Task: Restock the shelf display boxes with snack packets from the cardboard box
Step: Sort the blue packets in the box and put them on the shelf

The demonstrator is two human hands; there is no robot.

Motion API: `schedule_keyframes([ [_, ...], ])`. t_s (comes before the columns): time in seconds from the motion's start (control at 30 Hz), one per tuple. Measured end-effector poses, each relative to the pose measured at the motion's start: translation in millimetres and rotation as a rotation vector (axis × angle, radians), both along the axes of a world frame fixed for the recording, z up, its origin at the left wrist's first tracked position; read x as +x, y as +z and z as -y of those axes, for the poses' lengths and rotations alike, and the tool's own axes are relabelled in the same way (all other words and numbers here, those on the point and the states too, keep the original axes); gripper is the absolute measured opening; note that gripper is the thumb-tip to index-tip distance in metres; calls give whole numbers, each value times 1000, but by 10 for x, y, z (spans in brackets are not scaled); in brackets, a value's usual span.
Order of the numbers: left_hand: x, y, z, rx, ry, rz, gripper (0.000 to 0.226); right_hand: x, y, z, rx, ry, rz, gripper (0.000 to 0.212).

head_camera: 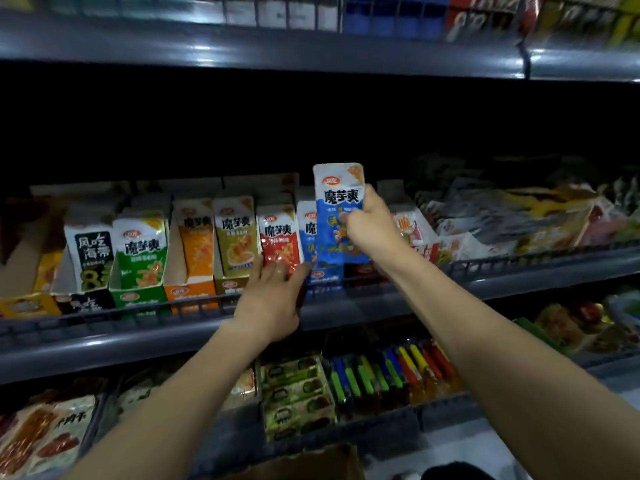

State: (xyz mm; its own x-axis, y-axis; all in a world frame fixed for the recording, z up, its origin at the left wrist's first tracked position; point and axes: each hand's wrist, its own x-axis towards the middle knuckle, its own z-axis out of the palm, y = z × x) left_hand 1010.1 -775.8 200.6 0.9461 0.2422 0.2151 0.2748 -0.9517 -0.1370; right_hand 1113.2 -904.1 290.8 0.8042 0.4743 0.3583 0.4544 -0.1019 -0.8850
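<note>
On the middle shelf [381, 303]: row of display boxes, packets standing upright, faces out.
Right hand [367, 226]: fingers curled round a blue packet [341, 209], lifted upright just above the blue display box [323, 277], likely lined up to drop in.
Left hand [272, 299]: fingers fairly straight, resting against the red packets [280, 237] beside the blue box, apparently steadying the row, gripping nothing.
Cardboard box [308, 462]: edge only, bottom of view, below the arms.
Next, probably: slide blue packet down behind its matching fellows.
</note>
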Motion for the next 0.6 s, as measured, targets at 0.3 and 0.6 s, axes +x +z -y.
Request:
schedule_keyframes([
  [0.3,12,-87,64,40,-2,117,84,161,-198,-551,-6,-53,-136,25],
  [0.6,18,-92,29,-11,-19,144,92,342,-248,-422,-321,-130,139,46],
])
